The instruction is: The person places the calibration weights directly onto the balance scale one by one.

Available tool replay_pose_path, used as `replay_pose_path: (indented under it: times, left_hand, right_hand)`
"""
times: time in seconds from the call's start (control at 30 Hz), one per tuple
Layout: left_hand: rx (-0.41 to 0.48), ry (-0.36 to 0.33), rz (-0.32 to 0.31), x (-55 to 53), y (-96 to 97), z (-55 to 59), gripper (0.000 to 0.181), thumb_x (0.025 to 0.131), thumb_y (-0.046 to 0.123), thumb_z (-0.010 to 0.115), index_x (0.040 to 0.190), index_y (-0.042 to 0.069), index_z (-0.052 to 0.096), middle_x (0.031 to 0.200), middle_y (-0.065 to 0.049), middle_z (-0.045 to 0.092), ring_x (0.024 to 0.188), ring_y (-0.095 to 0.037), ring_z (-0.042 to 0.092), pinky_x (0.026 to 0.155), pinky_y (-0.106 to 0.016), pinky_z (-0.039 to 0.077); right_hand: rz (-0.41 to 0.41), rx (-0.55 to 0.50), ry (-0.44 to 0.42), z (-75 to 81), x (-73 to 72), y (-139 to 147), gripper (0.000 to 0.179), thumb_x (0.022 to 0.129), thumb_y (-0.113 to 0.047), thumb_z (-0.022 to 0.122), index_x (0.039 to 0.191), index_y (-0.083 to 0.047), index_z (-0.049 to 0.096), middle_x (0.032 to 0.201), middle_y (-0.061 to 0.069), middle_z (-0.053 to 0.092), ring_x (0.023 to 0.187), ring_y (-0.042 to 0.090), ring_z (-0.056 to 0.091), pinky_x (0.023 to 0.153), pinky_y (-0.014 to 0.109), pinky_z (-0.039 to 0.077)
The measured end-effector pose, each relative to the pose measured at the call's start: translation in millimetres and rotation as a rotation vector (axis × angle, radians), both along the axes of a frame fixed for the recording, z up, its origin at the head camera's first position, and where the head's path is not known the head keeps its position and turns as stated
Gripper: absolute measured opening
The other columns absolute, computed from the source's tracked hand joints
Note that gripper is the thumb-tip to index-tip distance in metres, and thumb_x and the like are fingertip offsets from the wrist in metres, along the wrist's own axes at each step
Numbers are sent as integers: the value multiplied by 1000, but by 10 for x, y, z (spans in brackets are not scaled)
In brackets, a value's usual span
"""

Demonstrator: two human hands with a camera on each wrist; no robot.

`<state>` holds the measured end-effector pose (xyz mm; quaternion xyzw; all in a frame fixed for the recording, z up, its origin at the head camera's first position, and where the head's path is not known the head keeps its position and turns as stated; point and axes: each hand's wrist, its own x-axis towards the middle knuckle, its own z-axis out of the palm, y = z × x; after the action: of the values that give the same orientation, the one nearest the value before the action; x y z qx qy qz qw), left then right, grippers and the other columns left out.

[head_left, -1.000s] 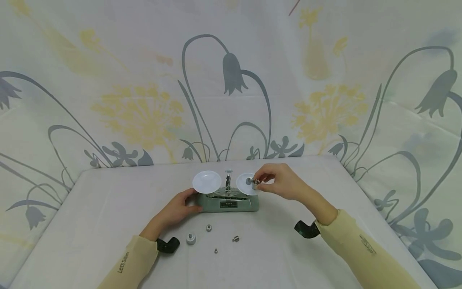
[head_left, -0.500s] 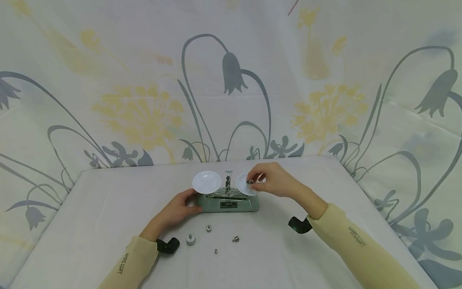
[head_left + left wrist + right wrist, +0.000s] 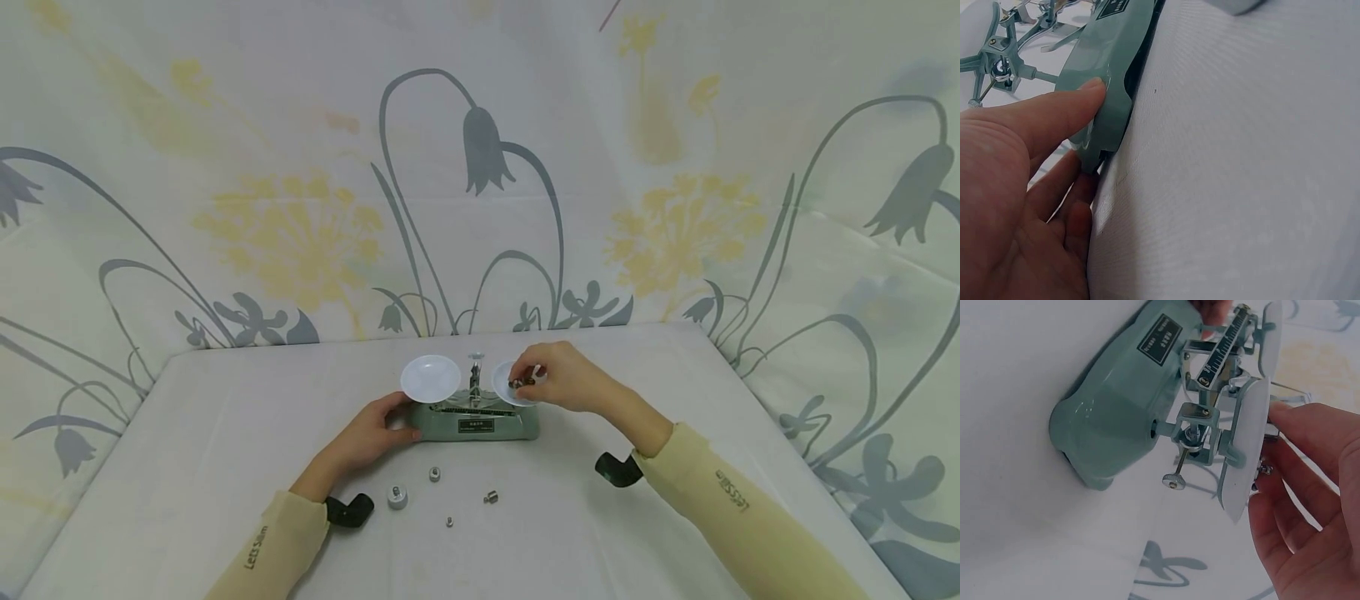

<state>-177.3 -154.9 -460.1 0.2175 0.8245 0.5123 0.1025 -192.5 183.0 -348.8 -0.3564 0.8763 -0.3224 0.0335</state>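
Note:
A green-based balance scale point(image 3: 442, 427) stands on the white tablecloth with two white pans. My left hand point(image 3: 372, 433) grips the left end of its base. In the left wrist view the thumb lies on top of the base and the fingers curl at its lower edge. Over the right pan point(image 3: 502, 392), my right hand point(image 3: 566, 377) pinches a small metal weight point(image 3: 1271, 432) between thumb and fingers, close against the pan's surface. Another shiny weight point(image 3: 1264, 469) is on that pan, partly hidden by the fingers. The left pan point(image 3: 430, 379) bears nothing.
In front of the scale are a large weight point(image 3: 397, 497), a smaller weight point(image 3: 435, 474), a tipped-over weight point(image 3: 491, 497) and a tiny weight point(image 3: 449, 522). A flower-patterned cloth point(image 3: 322, 250) hangs behind the table.
My right hand has moved left and a little down with the weight, from the right pan's right edge to over its middle. My left hand stays on the base.

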Motion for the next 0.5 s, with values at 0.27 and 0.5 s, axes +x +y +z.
replay_pose_path:
  times: [0.27,0.5]
  left_hand:
    - [-6,4,3,7,-4,2,61,86,10,77,140,0,52,145,-18,50,141,-38,35,116,-53,25]
    - [-12,6,6,5,-3,3,61,86,10,77,140,-1,51,145,-19,50,141,-39,35,116,-53,25]
  right_hand:
    - [10,-10,63,33,-6,34,14,85,-2,76,98,-8,74,94,-3,70,88,18,66,79,46,55]
    - [-20,-44,88,59,-18,117,15,85,-3,77,99,-7,75,95,-2,71,89,24,65,78,47,55]
